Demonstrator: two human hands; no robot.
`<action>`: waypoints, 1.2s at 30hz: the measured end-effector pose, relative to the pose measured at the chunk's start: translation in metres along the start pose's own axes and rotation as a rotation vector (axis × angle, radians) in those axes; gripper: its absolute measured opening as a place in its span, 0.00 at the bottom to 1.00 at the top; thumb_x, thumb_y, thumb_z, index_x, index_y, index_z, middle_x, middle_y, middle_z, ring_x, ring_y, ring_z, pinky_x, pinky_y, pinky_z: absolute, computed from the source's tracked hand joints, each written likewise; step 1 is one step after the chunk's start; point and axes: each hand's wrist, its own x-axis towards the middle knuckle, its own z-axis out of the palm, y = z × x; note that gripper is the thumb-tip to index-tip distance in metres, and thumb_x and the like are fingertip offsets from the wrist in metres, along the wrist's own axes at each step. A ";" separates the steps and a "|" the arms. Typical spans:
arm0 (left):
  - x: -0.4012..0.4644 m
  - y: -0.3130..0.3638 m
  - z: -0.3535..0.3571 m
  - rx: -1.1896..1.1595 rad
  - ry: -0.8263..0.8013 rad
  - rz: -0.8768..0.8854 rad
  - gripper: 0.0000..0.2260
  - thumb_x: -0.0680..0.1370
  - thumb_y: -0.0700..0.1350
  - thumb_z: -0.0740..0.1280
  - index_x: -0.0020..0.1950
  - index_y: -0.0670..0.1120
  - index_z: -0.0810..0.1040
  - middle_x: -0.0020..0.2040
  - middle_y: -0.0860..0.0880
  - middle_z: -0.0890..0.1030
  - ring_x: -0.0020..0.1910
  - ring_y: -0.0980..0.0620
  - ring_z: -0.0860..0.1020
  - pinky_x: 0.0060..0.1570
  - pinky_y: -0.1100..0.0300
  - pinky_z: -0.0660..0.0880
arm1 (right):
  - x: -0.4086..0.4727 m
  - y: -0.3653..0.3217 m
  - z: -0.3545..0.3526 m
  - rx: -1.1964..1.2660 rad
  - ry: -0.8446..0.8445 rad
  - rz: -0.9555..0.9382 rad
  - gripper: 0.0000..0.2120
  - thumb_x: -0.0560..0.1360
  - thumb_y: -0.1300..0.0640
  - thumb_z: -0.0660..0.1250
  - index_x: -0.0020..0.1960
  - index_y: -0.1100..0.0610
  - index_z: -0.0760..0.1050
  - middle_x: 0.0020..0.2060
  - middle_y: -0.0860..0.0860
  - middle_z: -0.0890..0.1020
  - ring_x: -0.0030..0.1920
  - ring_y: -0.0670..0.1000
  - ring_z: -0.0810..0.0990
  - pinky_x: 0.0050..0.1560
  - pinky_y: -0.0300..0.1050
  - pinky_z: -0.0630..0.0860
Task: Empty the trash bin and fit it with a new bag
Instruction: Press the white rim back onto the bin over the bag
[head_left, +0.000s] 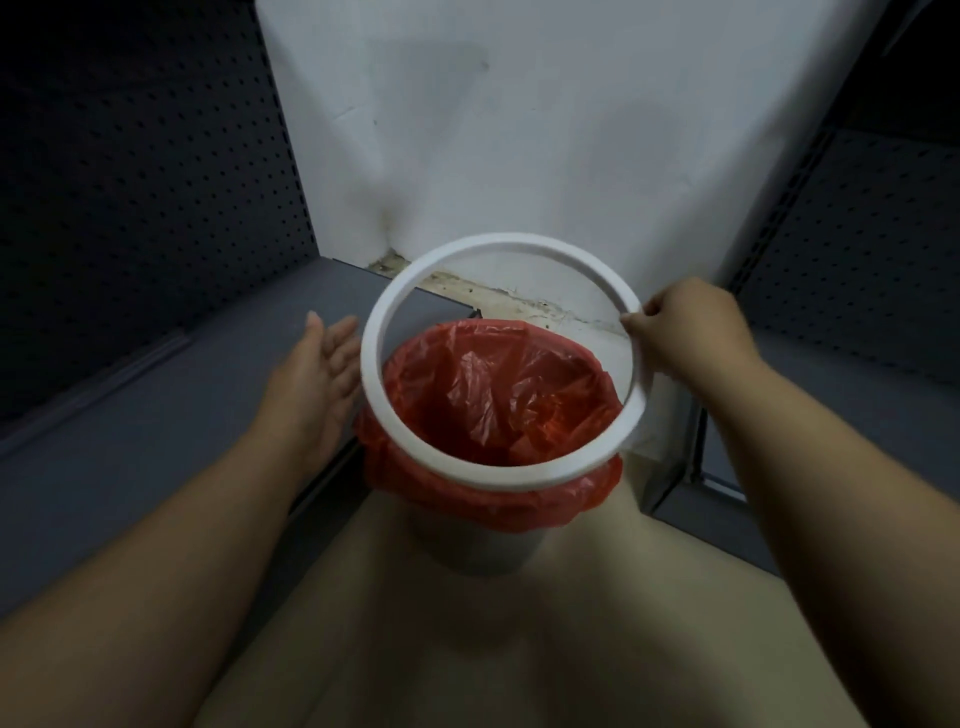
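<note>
A grey trash bin (478, 545) stands on the floor against the white wall. A red plastic bag (498, 395) lines it, its edge folded down over the rim. A white retaining ring (374, 332) hangs tilted above the bin's mouth, its near edge low by the bag's fold and its far edge raised. My right hand (685, 332) pinches the ring at its right side. Just left of the ring, my left hand (317, 379) hovers with fingers spread and holds nothing. What lies at the bottom of the bag I cannot make out.
Grey shelf boards (171, 415) flank the bin left and right, with dark pegboard panels (130, 156) behind them. The white wall (519, 130) is stained at its base. Beige floor (467, 649) runs toward me.
</note>
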 end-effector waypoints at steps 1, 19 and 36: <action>0.000 -0.001 0.004 0.020 0.005 -0.001 0.22 0.81 0.56 0.49 0.64 0.45 0.73 0.56 0.49 0.80 0.53 0.54 0.78 0.51 0.57 0.75 | 0.001 -0.001 0.007 -0.005 -0.003 0.014 0.13 0.75 0.53 0.65 0.45 0.64 0.81 0.29 0.55 0.77 0.28 0.53 0.74 0.26 0.38 0.66; 0.033 -0.030 0.022 1.038 0.077 0.247 0.19 0.80 0.51 0.53 0.69 0.46 0.67 0.63 0.44 0.75 0.56 0.47 0.75 0.54 0.53 0.72 | -0.010 0.008 0.075 0.354 -0.113 0.066 0.19 0.82 0.52 0.51 0.69 0.57 0.68 0.64 0.57 0.76 0.62 0.57 0.75 0.61 0.49 0.70; 0.028 -0.041 0.013 1.086 0.128 0.345 0.19 0.81 0.45 0.53 0.71 0.43 0.67 0.68 0.42 0.71 0.65 0.45 0.70 0.64 0.52 0.66 | -0.009 0.010 0.091 0.265 -0.121 0.012 0.20 0.81 0.50 0.49 0.63 0.57 0.74 0.58 0.56 0.79 0.59 0.56 0.77 0.60 0.53 0.74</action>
